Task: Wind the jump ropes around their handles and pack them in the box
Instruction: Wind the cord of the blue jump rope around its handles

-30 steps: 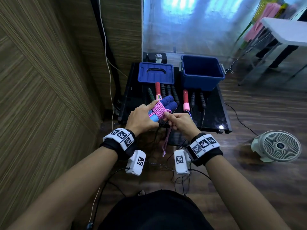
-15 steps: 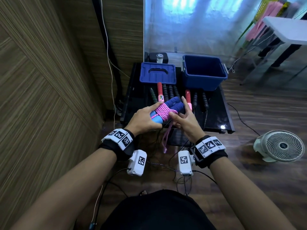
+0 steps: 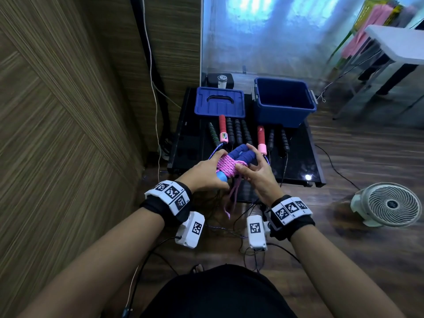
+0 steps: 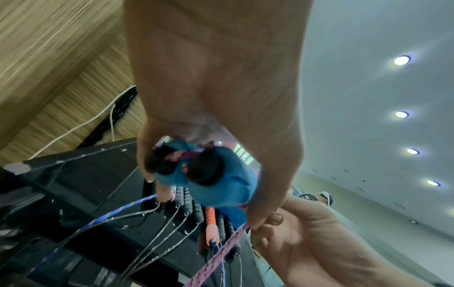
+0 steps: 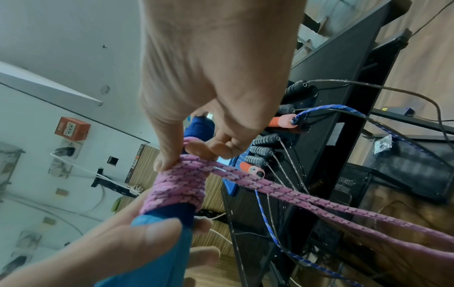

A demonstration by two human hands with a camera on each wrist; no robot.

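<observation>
Over the near edge of the black table [image 3: 298, 157]: left hand [image 3: 203, 174] grips the paired blue handles [image 3: 241, 154], fingers curled round them. Pink rope [image 3: 226, 167] coiled around their middle, loose end hanging below. Right hand [image 3: 259, 173] pinches the rope at the coil, other fingers spread. Blue box [image 3: 284, 104] open at the table's far side, lid [image 3: 219, 105] beside it. Other jump ropes [image 3: 238, 134] lie between.
</observation>
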